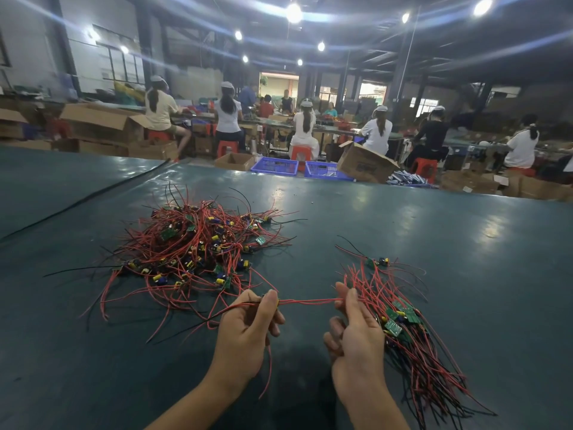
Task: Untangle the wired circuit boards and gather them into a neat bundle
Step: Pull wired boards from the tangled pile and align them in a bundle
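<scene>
**Two hands, one red wire stretched between them**

Most of the wired circuit boards lie in a loose, tangled pile [198, 243] on the dark green table [403, 218], left of centre. Red and black leads stick out every way, with small green boards and yellow parts mixed in.

The left hand [248, 330] is at the pile's near edge, thumb and fingers pinching a red wire [307, 301] where a yellow part shows. More leads trail from under its palm back into the pile. The wire runs nearly level across to the right hand [356, 333], whose fingers curl round a gathered bundle [403, 321]. The bundle's green boards sit just beside the hand, and its long leads fan down toward the table's near right edge.

One stray board [376, 262] lies on the table just beyond the bundle. A black cable [93, 193] crosses the table's far left. Past the far edge stand blue crates [276, 166] and a cardboard box [362, 164]. People [228, 113] sit on red stools [300, 153] with their backs to me.
</scene>
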Motion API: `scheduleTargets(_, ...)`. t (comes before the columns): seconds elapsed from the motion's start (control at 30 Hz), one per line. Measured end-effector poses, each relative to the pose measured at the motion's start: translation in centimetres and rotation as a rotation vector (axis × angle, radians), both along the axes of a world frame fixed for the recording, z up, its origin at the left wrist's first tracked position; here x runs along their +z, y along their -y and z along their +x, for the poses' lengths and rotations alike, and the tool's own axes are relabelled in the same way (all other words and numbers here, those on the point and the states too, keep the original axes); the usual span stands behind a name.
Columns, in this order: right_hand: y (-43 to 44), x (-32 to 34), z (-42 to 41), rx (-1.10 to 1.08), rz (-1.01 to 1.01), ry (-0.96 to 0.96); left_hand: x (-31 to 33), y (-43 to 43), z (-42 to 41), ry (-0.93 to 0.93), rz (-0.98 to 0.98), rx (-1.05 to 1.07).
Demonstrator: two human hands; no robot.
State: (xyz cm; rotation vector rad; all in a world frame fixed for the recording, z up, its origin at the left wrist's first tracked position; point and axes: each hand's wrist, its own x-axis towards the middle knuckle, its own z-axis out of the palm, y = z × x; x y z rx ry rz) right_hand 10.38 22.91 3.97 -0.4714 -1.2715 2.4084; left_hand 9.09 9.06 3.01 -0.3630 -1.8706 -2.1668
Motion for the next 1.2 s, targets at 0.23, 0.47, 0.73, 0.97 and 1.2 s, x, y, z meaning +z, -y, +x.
scheduleTargets(0.23, 3.9, -0.4, 0.9, 0.205, 0.276, 0.056, -0.6, 0.0, -0.2, -0.005, -0.088, -0.108)
scheduleTargets(0.47, -0.6, 0.5, 0.0, -0.071, -0.018, 0.072, 0.2, 0.5, -0.4, 0.004, -0.114, -0.095)
scheduleTargets(0.73, -0.9, 1.4, 1.0, 0.132, -0.121, -0.165, 1.5, 0.9, -0.8, 0.258, 0.319, -0.104)
scheduleTargets(0.97, 0.6, 1.2, 1.2, 0.347, 0.131, -0.03, 1.9, 2.0, -0.8, 0.285, 0.216, -0.48)
scheduleTargets(1.2, 3.0, 1.5, 2.0, 0.523, 0.316, -0.022, 1.5, 1.8, -1.1, 0.349, -0.02, -0.702)
